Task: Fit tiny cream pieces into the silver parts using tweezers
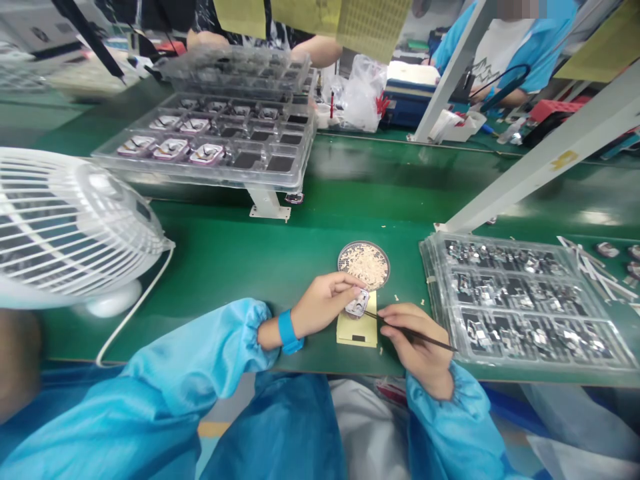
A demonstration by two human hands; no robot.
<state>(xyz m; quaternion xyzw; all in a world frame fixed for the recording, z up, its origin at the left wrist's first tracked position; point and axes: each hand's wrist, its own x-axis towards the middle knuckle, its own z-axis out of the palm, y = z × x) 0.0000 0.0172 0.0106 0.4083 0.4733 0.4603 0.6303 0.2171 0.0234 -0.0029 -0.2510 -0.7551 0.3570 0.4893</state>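
My left hand (pixel 323 303) grips a small whitish device part (pixel 357 303) with rounded corners between thumb and fingers. In my right hand (pixel 420 340) is a pair of dark tweezers (pixel 425 339), whose tips reach the lower right edge of the part. Beneath the part lies a pad of yellow paper (pixel 356 333) with a small dark strip on it. Just beyond my left fingertips sits a round dish (pixel 364 265) holding many small beige pieces.
A white fan (pixel 75 227) stands at left, its cord on the green bench. Clear trays (pixel 200 175) with similar parts rest on a raised shelf. Another tray stack (pixel 530 303) with small metallic parts lies at right. Slanted white posts (pixel 540 153) rise there; people sit across.
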